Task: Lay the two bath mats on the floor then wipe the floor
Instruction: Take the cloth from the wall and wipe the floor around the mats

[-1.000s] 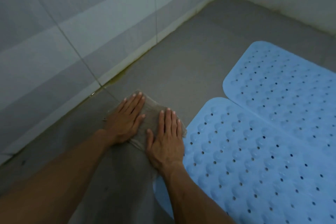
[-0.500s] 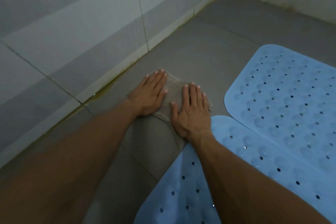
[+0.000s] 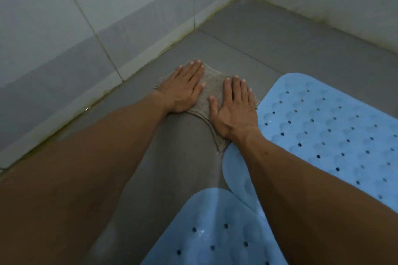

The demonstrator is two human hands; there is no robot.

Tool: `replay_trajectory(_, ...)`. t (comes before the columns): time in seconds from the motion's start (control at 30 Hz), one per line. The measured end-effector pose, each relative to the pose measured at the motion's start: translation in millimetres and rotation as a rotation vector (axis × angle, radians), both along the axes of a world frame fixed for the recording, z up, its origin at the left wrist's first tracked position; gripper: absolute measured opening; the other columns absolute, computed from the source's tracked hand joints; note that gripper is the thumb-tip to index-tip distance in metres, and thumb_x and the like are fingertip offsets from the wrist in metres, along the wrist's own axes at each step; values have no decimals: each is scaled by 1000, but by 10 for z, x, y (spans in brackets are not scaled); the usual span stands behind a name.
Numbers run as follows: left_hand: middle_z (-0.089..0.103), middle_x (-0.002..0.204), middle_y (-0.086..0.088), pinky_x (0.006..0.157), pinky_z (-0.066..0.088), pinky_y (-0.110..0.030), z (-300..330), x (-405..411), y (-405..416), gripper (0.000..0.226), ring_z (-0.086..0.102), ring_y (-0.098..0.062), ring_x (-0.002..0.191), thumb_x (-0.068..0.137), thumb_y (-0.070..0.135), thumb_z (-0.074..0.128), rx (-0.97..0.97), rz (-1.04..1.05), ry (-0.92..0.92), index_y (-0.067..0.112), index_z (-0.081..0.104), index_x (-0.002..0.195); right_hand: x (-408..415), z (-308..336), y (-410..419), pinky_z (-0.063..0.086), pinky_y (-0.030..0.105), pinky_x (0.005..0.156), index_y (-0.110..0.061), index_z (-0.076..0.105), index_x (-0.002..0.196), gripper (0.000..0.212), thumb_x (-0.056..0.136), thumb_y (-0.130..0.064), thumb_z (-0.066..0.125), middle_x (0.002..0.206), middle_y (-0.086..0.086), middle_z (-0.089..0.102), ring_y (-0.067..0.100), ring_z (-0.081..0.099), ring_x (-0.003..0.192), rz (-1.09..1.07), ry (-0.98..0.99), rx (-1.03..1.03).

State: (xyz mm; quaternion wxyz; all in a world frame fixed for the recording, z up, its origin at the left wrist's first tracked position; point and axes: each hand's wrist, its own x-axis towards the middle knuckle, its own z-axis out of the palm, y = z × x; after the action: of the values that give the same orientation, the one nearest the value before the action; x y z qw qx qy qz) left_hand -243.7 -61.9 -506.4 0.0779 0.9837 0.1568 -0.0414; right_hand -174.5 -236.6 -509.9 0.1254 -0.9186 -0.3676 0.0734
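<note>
Head view: since half a second ago both hands have slid the cloth [image 3: 212, 92] further along the floor [image 3: 269, 49] toward the corner, and the far mat [image 3: 327, 127] now sits just right of the cloth. The left hand [image 3: 183, 90] and right hand [image 3: 234, 112] press flat, fingers [image 3: 233, 88] spread and released (gripping nothing), cloth under both palms. The near mat [image 3: 215, 232] lies below. Tiled walls [image 3: 86, 28] meet the grey floor.
</note>
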Motion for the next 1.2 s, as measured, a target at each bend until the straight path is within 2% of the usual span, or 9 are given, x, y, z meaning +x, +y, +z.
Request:
replay_trajectory(0.17,-8,164,-3,123,-1,-39,4,211,51,62,-9,-14,150,102,46,7,39,-14,-22,15,-3,156,186,-2,77,-5,42,126,-13,2,160,75,100,-57,13,169,9,-2,22,-8,155,-21,-32,4)
replay_trajectory(0.3,0,164,-4,123,4,-41,19,191,37,61,-3,-17,151,104,42,11,55,-11,-51,13,4,156,162,30,65,-1,43,127,-13,9,160,73,102,-55,18,169,8,4,22,-3,156,-41,-20,46)
replay_trajectory(0.6,1,164,-6,123,8,-43,24,213,58,61,-3,-18,151,103,40,12,72,-4,-37,11,6,156,160,99,101,5,46,127,-11,16,159,73,101,-52,28,168,10,11,24,2,156,-65,4,45)
replay_trajectory(0.77,3,164,-6,123,10,-43,24,237,56,61,0,-18,151,103,40,14,77,-12,-28,10,8,156,189,69,116,6,48,126,-8,15,159,73,101,-51,26,168,12,9,27,2,156,-52,36,17)
replay_trajectory(0.93,2,164,-6,122,11,-45,45,316,103,62,-1,-19,151,102,40,12,68,-23,27,9,7,156,270,31,142,8,49,125,-5,22,157,74,99,-49,34,166,16,16,32,10,155,-33,54,79)
replay_trajectory(1.03,1,164,-5,123,8,-43,74,681,229,62,-1,-18,151,102,41,12,44,-35,21,11,7,156,606,15,266,1,47,125,-5,19,158,74,99,-49,33,167,15,13,30,7,155,-56,63,111)
replay_trajectory(1.2,1,164,-5,123,1,-38,81,1805,425,65,-2,-17,151,99,46,5,55,-25,11,14,4,156,1569,1,472,2,46,124,-5,25,156,74,97,-48,35,165,16,20,32,13,154,-129,33,155)
